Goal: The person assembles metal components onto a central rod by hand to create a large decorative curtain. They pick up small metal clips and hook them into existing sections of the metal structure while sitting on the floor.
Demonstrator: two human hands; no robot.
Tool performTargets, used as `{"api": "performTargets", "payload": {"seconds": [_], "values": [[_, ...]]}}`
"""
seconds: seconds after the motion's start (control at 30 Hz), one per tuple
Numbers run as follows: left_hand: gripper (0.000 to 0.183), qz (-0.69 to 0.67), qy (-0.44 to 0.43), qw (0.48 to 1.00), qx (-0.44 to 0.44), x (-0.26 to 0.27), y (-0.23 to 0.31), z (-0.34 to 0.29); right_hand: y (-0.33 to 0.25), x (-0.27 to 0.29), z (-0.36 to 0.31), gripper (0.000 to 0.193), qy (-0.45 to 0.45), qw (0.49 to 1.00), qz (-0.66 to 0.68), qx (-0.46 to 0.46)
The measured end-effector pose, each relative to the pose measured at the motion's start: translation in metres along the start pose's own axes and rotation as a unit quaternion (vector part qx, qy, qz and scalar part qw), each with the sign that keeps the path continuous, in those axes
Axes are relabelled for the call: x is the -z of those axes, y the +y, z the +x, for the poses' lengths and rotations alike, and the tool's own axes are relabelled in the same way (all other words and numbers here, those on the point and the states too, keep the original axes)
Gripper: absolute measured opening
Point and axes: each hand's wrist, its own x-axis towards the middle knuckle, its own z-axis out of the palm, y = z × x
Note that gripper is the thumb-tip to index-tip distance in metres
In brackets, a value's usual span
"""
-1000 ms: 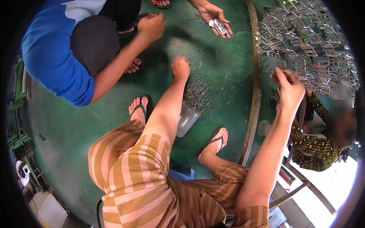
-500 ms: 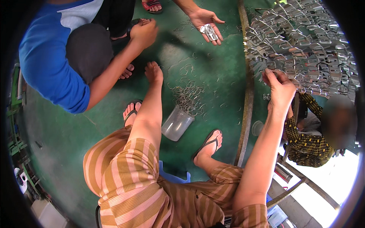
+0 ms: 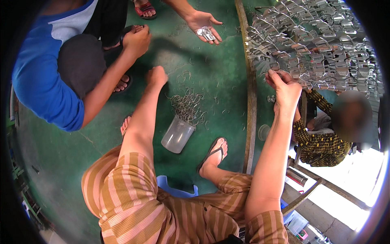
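Note:
My right hand (image 3: 287,87) is raised at the lower left edge of a dense hanging array of shiny metal clips (image 3: 313,51). Its thumb and fingers pinch a metal clip there, mostly covered by the fingertips. My left hand (image 3: 157,76) is closed in a fist above the floor; what it holds, if anything, is hidden. Just right of that hand, bent wire pieces (image 3: 187,106) lie in a tangled heap at the mouth of a translucent plastic tub (image 3: 178,135).
A crouching person in a blue sleeve (image 3: 44,87) is at the left. An open hand (image 3: 203,26) at the top holds several metal clips. A long bar (image 3: 251,101) runs beside my right arm. Another person in a yellow-and-black patterned shirt (image 3: 325,146) sits beyond it. A blue stool (image 3: 176,189) is below me.
The whole view has shifted, so most things appear farther left. My left hand has curled into a tighter fist. My right hand stays at the edge of the clips.

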Motion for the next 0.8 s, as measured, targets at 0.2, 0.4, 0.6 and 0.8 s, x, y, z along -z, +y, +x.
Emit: {"api": "performTargets", "payload": {"seconds": [0.2, 0.4, 0.6, 0.8], "values": [[0.009, -0.647, -0.114, 0.732, -0.183, 0.076, 0.140, -0.063, -0.004, 0.008, 0.003, 0.023, 0.046, 0.999, 0.007, -0.027], [0.006, -0.706, -0.052, 0.672, -0.215, 0.105, 0.220, -0.089, -0.005, 0.005, 0.002, 0.025, 0.028, 0.999, 0.023, -0.025], [0.006, -0.709, -0.049, 0.669, -0.219, 0.108, 0.231, -0.091, -0.007, 0.004, 0.002, 0.022, 0.027, 0.999, 0.027, -0.025], [0.008, -0.614, 0.051, 0.750, -0.241, 0.111, 0.210, -0.089, -0.010, 0.004, -0.001, 0.018, 0.018, 0.999, 0.016, -0.032]]}}
